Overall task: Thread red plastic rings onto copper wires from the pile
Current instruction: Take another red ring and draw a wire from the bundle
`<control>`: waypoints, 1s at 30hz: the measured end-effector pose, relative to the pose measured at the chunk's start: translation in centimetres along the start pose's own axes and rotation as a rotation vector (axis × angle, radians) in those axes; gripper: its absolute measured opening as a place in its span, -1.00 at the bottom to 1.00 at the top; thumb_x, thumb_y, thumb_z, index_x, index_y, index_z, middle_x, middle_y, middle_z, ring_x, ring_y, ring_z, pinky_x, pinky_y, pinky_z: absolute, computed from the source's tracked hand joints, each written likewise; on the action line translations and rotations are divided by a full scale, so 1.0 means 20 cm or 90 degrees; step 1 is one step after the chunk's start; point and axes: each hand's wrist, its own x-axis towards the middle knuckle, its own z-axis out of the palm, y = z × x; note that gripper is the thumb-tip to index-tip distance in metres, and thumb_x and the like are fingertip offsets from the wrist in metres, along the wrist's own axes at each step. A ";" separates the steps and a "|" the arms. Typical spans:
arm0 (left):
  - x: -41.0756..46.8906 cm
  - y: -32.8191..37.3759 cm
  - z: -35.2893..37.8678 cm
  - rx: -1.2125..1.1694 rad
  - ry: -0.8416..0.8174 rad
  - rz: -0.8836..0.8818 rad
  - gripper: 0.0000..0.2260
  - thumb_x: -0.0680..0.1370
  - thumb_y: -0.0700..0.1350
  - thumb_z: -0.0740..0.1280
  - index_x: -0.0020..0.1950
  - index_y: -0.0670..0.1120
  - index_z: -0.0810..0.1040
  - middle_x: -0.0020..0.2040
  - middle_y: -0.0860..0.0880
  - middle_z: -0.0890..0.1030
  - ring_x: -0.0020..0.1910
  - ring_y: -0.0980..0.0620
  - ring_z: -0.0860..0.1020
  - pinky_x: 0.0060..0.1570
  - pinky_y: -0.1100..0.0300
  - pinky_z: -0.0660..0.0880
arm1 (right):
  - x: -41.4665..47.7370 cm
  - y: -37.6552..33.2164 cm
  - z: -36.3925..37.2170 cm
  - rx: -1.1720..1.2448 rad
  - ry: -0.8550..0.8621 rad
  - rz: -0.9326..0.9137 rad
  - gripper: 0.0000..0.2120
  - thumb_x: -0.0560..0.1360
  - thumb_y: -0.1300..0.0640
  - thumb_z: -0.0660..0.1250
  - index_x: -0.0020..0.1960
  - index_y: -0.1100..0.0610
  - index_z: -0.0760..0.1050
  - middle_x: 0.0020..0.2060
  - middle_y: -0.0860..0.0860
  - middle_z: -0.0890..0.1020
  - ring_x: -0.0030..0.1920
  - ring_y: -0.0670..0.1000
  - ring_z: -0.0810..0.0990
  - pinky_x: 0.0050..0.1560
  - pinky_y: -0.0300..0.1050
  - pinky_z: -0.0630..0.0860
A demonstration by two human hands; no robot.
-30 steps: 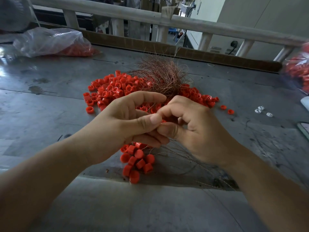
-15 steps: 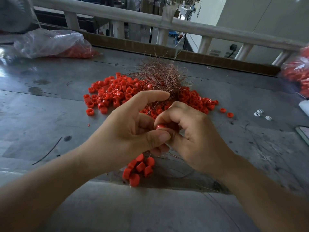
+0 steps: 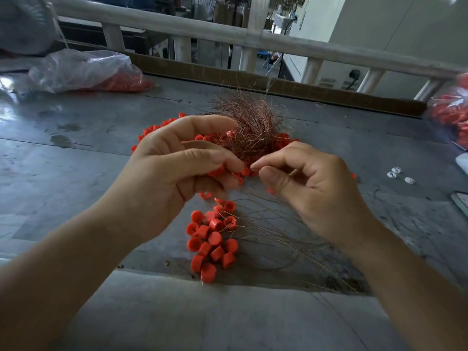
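Observation:
A tangle of copper wires (image 3: 253, 122) lies on a pile of red plastic rings (image 3: 154, 129) in the middle of the grey table (image 3: 76, 160). My left hand (image 3: 174, 178) holds a few red rings (image 3: 218, 171) between thumb and curled fingers. Just to the right, my right hand (image 3: 314, 186) has its fingers curled, and forefinger and thumb pinch a thin copper wire close to those rings. Below the hands lies a bunch of threaded red rings (image 3: 212, 239), with their wires (image 3: 278, 239) fanning out to the right.
A clear plastic bag of red rings (image 3: 86, 72) lies at the back left, another bag (image 3: 450, 115) at the right edge. Small white pieces (image 3: 396, 173) lie to the right. A wooden railing (image 3: 228, 34) and a cardboard strip (image 3: 329, 93) border the table's far side.
My hands were pressed together over one ring; they have drawn apart, the right hand moving right. The bunch of threaded rings below them shows more fully.

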 end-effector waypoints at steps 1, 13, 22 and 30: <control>0.00 0.00 0.00 0.001 0.006 -0.004 -0.71 0.31 -0.32 0.28 -0.01 -0.13 0.55 -0.34 -0.11 0.64 -0.44 0.01 0.59 -0.46 0.28 0.49 | 0.00 0.00 -0.01 -0.008 0.002 0.000 -0.92 0.43 0.14 0.33 -0.13 -0.01 0.57 -0.32 -0.16 0.52 -0.27 -0.16 0.54 -0.24 -0.40 0.40; 0.06 0.02 -0.10 0.183 0.248 -0.033 -0.78 0.44 -0.33 0.27 -0.29 -0.07 0.61 -0.46 -0.05 0.60 -0.63 0.11 0.40 -0.64 0.43 0.22 | -0.02 0.03 0.01 -0.161 -0.219 0.112 -0.96 0.41 0.11 0.41 -0.21 -0.01 0.59 -0.34 -0.22 0.54 -0.22 -0.27 0.52 -0.21 -0.45 0.44; 0.12 -0.02 -0.26 0.522 0.379 -0.028 -0.82 0.41 -0.33 0.38 -0.23 -0.04 0.59 -0.43 0.02 0.58 -0.51 0.15 0.48 -0.52 0.35 0.38 | -0.02 0.03 0.01 -0.183 -0.267 0.129 -0.84 0.40 -0.08 0.36 -0.19 0.00 0.60 -0.33 -0.13 0.60 -0.27 -0.23 0.52 -0.26 -0.44 0.39; 0.12 -0.11 -0.33 0.964 0.286 -0.109 -0.79 0.41 -0.16 0.42 0.04 -0.04 0.64 -0.08 -0.11 0.58 -0.05 -0.14 0.50 -0.12 0.13 0.36 | 0.01 0.03 -0.06 -0.137 -0.121 0.130 -0.66 0.24 -0.27 0.22 -0.30 -0.04 0.57 -0.44 -0.12 0.59 -0.36 -0.18 0.55 -0.38 -0.41 0.43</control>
